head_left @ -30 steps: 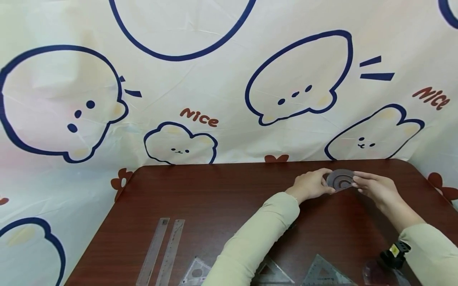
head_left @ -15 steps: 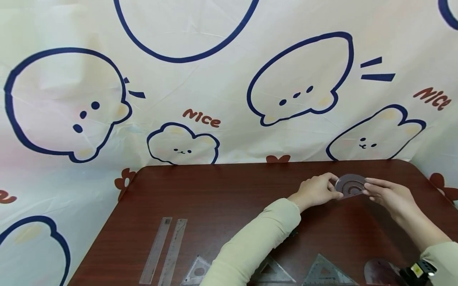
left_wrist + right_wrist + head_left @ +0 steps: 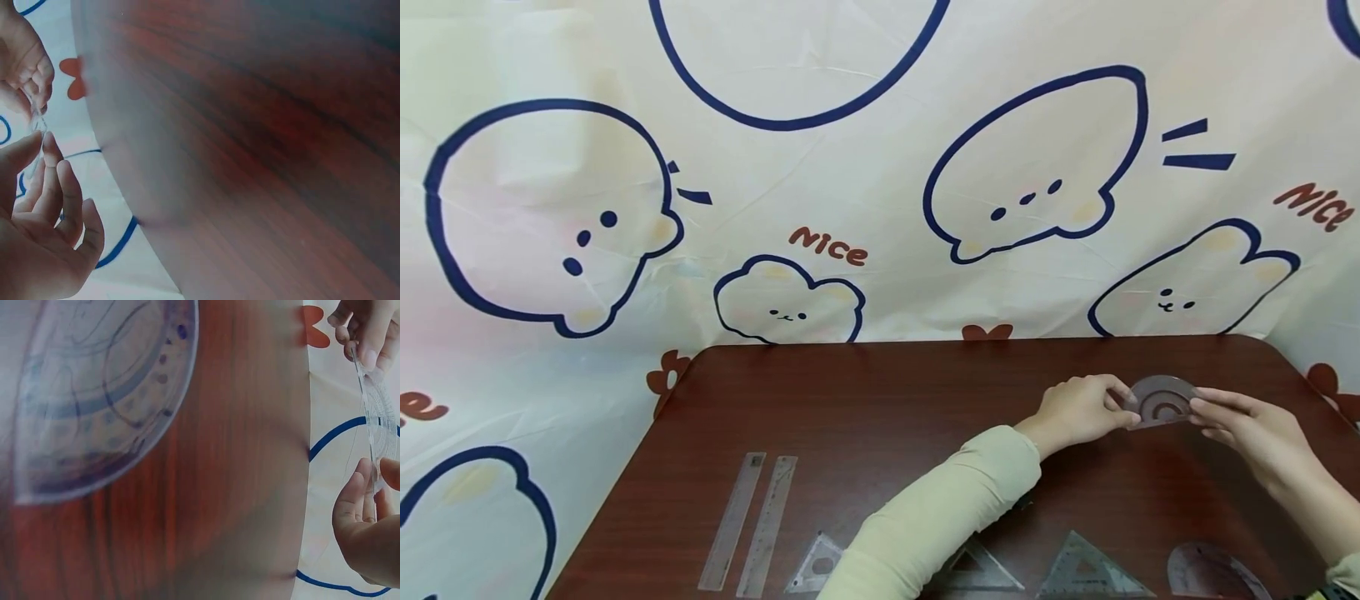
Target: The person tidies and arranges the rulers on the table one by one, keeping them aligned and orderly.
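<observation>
A clear half-round protractor [image 3: 1163, 400] is held up above the far right part of the table. My left hand [image 3: 1081, 410] pinches its left end between thumb and fingertips. At the opposite end, my right hand [image 3: 1258, 429] pinches it the same way. Seen almost edge-on in the right wrist view, the protractor [image 3: 380, 419] spans the gap between the right hand [image 3: 369, 531] below and the left hand [image 3: 372, 331] above. In the left wrist view the left hand [image 3: 50, 225] is lower and the right hand [image 3: 25, 62] higher.
On the table [image 3: 880, 400] lie two clear rulers [image 3: 732, 523] [image 3: 767, 527] at left. Set squares [image 3: 816, 565] [image 3: 981, 571] [image 3: 1086, 568] lie along the front. A second protractor [image 3: 1213, 571] lies front right. The left sleeve [image 3: 940, 508] covers part of the front row. A printed cloth [image 3: 887, 183] hangs behind.
Both hands have moved to the right and a little nearer, carrying the protractor with them. The view has turned slightly left. The pieces on the table keep their arrangement.
</observation>
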`<state>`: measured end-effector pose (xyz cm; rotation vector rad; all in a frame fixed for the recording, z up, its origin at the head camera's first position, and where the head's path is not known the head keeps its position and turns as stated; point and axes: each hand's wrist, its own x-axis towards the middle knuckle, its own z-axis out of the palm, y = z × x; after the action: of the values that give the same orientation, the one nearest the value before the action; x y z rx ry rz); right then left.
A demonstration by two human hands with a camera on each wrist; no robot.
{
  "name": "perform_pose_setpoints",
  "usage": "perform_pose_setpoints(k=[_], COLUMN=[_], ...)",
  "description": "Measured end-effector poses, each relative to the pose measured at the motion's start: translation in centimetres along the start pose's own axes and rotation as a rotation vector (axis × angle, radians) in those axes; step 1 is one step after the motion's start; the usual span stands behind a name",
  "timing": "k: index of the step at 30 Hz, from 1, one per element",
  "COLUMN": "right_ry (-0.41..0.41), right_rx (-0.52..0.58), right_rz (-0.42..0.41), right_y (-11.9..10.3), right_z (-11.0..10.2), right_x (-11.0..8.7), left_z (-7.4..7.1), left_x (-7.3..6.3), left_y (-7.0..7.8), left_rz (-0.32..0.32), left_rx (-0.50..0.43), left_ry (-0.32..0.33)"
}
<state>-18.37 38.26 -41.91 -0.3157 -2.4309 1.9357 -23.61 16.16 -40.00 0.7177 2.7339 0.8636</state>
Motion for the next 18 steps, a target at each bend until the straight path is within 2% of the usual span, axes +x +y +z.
perform_pose_setpoints(k=[6,8,12,18], right_ry=[0.059,0.066,0.057,0.049], right_rx=[-0.195,-0.219,-0.171,-0.08], right_rz=[-0.032,-0.048,-0.097,-0.104], right_y=[0.6,0.8,1.2,1.9], right_z=[-0.8,-1.0,-1.5,-2.3], right_x=[-1.1,-1.5,-1.9,-2.2], left_z=[0.3,0.4,0.7,1.2], left_x=[-0.8,-1.0,-1.2,-1.6], left_y=[1.0,1.3,1.8,2.1], left_rz=[0.003,0.006,0.006,0.017], left_rx=[0.014,0.014,0.001,-0.037], left_ry=[-0.02,-0.028,-0.042,-0.047])
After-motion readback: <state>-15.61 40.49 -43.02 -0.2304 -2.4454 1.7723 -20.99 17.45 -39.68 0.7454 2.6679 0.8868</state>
